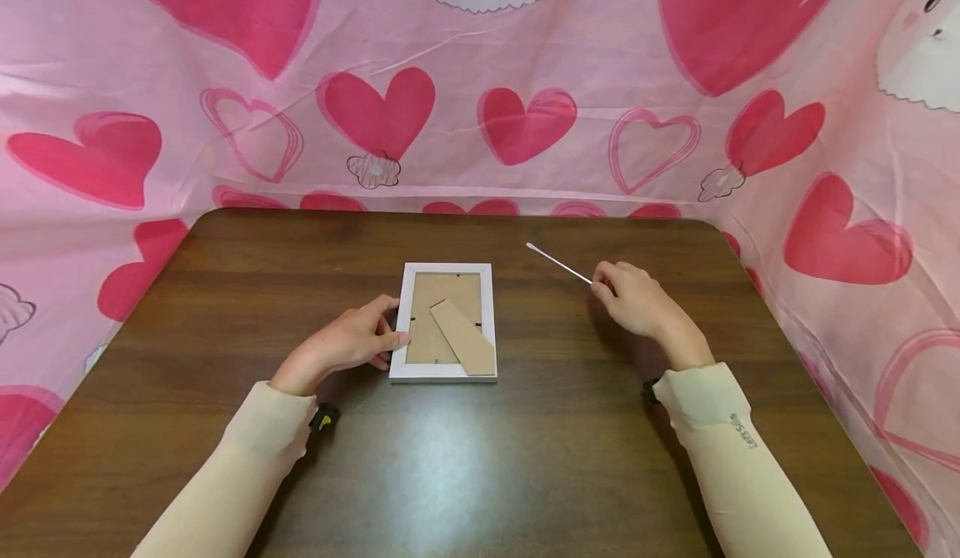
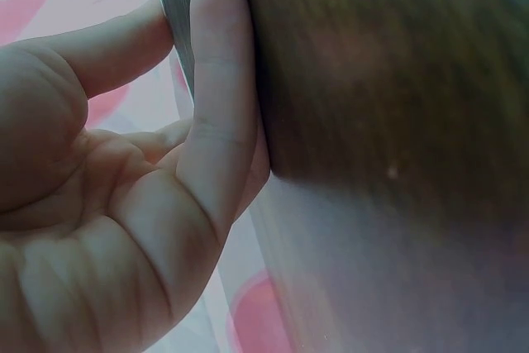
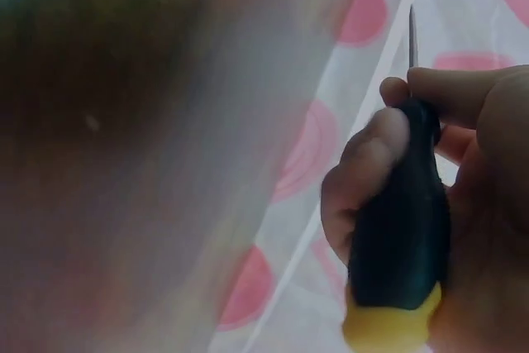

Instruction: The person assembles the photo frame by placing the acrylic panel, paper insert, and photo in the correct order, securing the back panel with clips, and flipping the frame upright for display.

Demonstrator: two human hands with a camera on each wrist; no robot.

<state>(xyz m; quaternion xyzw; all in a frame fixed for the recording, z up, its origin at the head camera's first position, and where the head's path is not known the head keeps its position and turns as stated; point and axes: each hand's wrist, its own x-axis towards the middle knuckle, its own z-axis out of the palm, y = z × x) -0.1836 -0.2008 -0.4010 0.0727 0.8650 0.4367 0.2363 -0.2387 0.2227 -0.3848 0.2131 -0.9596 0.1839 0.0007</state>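
A white picture frame [image 1: 487, 308] lies face down on the wooden table, its brown backing board [image 1: 427, 291] up and the easel stand [image 1: 463, 339] slanting across it. My left hand [image 1: 352, 337] grips the frame's left side, thumb over the rim and fingers along the edge. In the left wrist view the fingers [image 2: 221, 80] run close against the frame's side [image 2: 180, 14]. To the right of the frame, my right hand [image 1: 637, 299] holds a screwdriver [image 3: 401, 204] by its black and yellow handle. Its thin metal shaft [image 1: 558, 263] points up and left, apart from the frame.
The dark brown table [image 1: 570, 458] has rounded back corners. A pink cloth [image 1: 450, 41] printed with hearts hangs behind it and along both sides.
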